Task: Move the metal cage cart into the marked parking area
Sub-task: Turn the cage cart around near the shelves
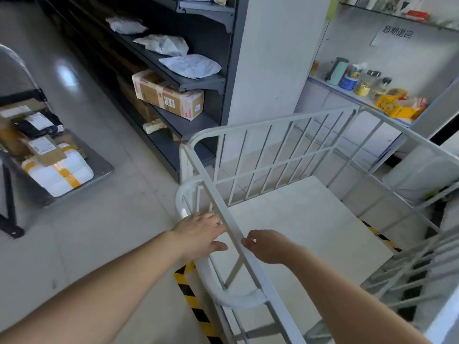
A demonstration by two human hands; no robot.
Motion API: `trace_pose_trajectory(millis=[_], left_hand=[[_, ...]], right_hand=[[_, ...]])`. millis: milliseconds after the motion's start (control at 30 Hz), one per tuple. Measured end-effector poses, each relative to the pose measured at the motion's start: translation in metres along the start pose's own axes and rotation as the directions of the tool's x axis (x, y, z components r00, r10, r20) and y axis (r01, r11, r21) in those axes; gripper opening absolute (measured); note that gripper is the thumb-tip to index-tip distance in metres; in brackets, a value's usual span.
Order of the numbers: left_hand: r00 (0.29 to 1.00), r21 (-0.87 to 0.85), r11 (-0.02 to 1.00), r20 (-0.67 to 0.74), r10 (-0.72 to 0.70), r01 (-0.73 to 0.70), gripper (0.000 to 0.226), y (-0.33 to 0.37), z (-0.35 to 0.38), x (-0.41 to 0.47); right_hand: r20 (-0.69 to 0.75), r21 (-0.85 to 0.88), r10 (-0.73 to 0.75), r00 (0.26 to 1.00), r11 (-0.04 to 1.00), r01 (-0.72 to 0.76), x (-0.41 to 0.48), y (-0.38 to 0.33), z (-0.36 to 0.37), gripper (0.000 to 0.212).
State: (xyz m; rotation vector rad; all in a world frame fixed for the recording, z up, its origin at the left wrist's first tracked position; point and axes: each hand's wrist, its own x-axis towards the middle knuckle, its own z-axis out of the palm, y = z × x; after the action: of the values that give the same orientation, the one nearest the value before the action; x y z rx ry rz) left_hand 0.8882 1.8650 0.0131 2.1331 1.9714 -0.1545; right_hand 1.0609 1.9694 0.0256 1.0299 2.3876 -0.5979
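At near-side top rail (216, 194) of metal cage cart (273, 155): left hand (201, 234) hovering, fingers spread and straight, tips at rail, gripping nothing. Right hand (267, 247) sitting just beside rail, fingers loosely curled; cannot tell whether pinching it. Cart standing empty across yellow-black floor tape (191, 301), close to dark shelving (231, 70). Handling, judging: rigid tube frame, light while empty, likely rolling freely, wheels hidden; smooth paint possibly slippery. Best hold: both palms wrapping curved push handle (223, 291), spaced apart for steering.
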Motion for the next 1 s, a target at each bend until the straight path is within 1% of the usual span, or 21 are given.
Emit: trace_pose_trajectory(millis=[167, 300, 467, 700, 833, 933, 1000], left_hand=[[0.999, -0.003, 0.999, -0.014, 0.043, -0.043, 0.053, -0.07, -0.021, 0.006], [0.999, -0.009, 0.999, 0.02, 0.049, -0.048, 0.052, -0.114, -0.03, 0.011], [0.996, -0.017, 0.997, 0.043, 0.077, -0.076, 0.05, -0.16, -0.032, 0.024], [0.992, 0.037, 0.993, 0.057, 0.112, -0.114, 0.047, -0.22, -0.036, 0.072], [0.989, 0.067, 0.988, 0.053, 0.137, -0.141, 0.038, -0.257, -0.045, 0.113], [0.985, 0.078, 0.982, 0.012, 0.173, -0.173, 0.031, -0.28, -0.056, 0.141], [0.979, 0.112, 0.973, 0.006, 0.202, -0.201, 0.031, -0.292, -0.063, 0.157]], right_hand=[[-0.136, 0.034, 0.09, 0.987, 0.996, -0.086, 0.057, -0.056, -0.027, 0.046], [-0.214, 0.032, 0.107, 0.971, 0.994, -0.103, 0.09, -0.093, -0.043, 0.045], [-0.273, 0.074, 0.135, 0.952, 0.99, -0.119, 0.125, -0.116, -0.062, 0.046], [-0.277, 0.19, 0.169, 0.946, 0.975, -0.118, 0.188, -0.132, -0.092, 0.041], [-0.238, 0.28, 0.208, 0.949, 0.95, -0.138, 0.234, -0.137, -0.113, 0.039], [-0.199, 0.337, 0.219, 0.955, 0.931, -0.144, 0.269, -0.136, -0.125, 0.032], [-0.154, 0.361, 0.234, 0.96, 0.918, -0.166, 0.285, -0.137, -0.133, 0.034]])
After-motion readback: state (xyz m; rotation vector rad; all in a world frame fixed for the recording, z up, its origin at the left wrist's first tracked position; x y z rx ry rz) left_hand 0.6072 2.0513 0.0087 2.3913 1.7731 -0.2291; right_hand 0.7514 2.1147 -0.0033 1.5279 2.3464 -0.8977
